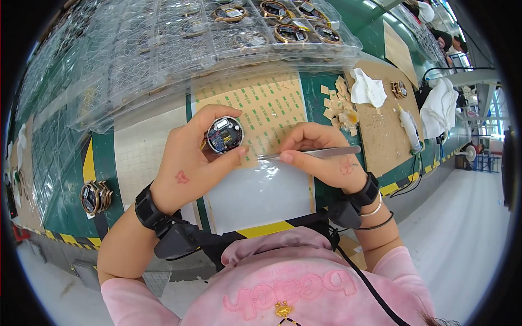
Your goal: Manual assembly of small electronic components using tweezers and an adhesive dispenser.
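Observation:
Between the thumb and fingers of my left hand (197, 158) is a round watch case (225, 135), its open side up and its circuit board and wires showing. My right hand (321, 157) grips metal tweezers (337, 151), whose tips point left toward my left thumb. Both hands are over a tan adhesive sheet (272, 103) with rows of green print. A glossy white backing sheet (261, 198) covers its near part. Whether the tweezer tips touch the sheet or hold a piece of it, I cannot make out.
Clear plastic trays (179, 49) with gold-rimmed watch cases (291, 32) fill the far side. Stacked watch cases (96, 196) stand at the left. To the right are tan paper scraps (340, 108), a white cloth (368, 88) and a white glue bottle (409, 129) on a brown board (380, 141).

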A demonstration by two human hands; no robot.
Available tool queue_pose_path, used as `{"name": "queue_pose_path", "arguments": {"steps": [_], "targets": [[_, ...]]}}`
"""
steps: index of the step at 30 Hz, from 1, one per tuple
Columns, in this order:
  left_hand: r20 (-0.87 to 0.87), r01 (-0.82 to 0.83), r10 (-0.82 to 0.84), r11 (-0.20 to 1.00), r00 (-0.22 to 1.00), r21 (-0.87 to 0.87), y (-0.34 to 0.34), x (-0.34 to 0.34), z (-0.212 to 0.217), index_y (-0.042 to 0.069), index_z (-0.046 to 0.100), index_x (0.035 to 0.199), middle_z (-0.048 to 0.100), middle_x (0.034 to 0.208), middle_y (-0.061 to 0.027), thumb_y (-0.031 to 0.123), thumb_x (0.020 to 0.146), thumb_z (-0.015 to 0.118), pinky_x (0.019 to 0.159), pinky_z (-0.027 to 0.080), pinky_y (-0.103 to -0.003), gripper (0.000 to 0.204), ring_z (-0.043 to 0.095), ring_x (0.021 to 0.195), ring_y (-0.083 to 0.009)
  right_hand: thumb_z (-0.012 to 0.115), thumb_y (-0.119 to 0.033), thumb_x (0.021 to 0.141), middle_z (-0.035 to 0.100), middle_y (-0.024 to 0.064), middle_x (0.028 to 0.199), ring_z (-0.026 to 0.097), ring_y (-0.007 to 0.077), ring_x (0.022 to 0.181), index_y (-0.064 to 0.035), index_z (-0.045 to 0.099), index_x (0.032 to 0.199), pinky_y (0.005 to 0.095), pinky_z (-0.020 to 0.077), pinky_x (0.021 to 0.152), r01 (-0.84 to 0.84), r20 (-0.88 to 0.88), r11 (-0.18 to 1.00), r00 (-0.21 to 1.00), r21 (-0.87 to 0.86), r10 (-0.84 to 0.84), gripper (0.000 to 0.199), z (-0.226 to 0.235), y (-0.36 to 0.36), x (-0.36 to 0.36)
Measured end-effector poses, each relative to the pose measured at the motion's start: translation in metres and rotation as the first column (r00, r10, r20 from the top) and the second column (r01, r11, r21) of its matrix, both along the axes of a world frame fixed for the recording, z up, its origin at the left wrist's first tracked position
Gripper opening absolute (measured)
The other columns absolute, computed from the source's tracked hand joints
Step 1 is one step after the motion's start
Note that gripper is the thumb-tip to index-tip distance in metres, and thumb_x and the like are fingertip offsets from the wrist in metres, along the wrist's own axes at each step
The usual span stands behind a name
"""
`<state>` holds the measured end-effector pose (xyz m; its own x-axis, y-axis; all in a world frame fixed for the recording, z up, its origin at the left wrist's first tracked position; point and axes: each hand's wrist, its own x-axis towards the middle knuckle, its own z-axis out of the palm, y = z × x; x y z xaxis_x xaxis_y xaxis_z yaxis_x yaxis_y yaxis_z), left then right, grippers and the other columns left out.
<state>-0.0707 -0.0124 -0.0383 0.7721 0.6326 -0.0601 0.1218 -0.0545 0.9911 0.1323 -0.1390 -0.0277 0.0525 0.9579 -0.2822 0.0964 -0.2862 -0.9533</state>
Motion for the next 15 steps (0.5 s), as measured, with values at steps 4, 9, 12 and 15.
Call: {"name": "queue_pose_path", "arguments": {"steps": [4,9,12,15], "targets": [[-0.003,-0.010,0.010,1.000,1.000,-0.005,0.000,-0.001,-0.002,0.002,0.053,0.114,0.059,0.086,-0.0022,0.003,0.078,0.069,0.065,0.050,-0.021,0.039,0.056,0.078,-0.0048,0.070,-0.008,0.082,0.064,0.0026,0.088,0.060,0.0074,0.082,-0.0008,0.059,0.091,0.0206,0.0477,0.074,0.035,0.015,0.998,0.999,-0.054,-0.034,0.015,0.007,-0.003,-0.007],[-0.011,-0.006,0.007,1.000,1.000,0.031,0.001,0.000,-0.002,0.002,0.053,0.114,0.059,0.085,-0.0023,0.003,0.078,0.069,0.064,0.050,-0.021,0.040,0.057,0.077,-0.0051,0.070,-0.007,0.082,0.064,0.0029,0.088,0.061,0.0081,0.084,-0.0004,0.059,0.091,0.0212,0.0482,0.076,0.072,0.053,0.995,0.996,-0.065,-0.068,0.015,0.009,-0.004,-0.012],[-0.029,0.002,-0.001,1.000,1.000,0.026,0.001,0.000,0.000,0.003,0.053,0.115,0.058,0.086,-0.0016,0.001,0.077,0.069,0.065,0.050,-0.021,0.041,0.056,0.078,-0.0052,0.070,-0.006,0.082,0.064,0.0032,0.089,0.061,0.0084,0.084,-0.0001,0.060,0.092,0.0215,0.0484,0.076,0.105,0.036,0.993,0.994,-0.056,-0.103,0.015,0.006,-0.004,-0.012],[-0.055,0.020,-0.021,1.000,0.998,-0.017,0.001,0.001,0.001,0.003,0.052,0.117,0.057,0.090,-0.0002,-0.002,0.077,0.067,0.068,0.050,-0.021,0.043,0.056,0.082,-0.0051,0.070,-0.006,0.081,0.064,0.0039,0.089,0.061,0.0085,0.084,0.0000,0.060,0.091,0.0219,0.0487,0.076,0.056,0.055,0.997,0.997,-0.046,-0.053,0.015,0.005,-0.004,-0.011]]}}
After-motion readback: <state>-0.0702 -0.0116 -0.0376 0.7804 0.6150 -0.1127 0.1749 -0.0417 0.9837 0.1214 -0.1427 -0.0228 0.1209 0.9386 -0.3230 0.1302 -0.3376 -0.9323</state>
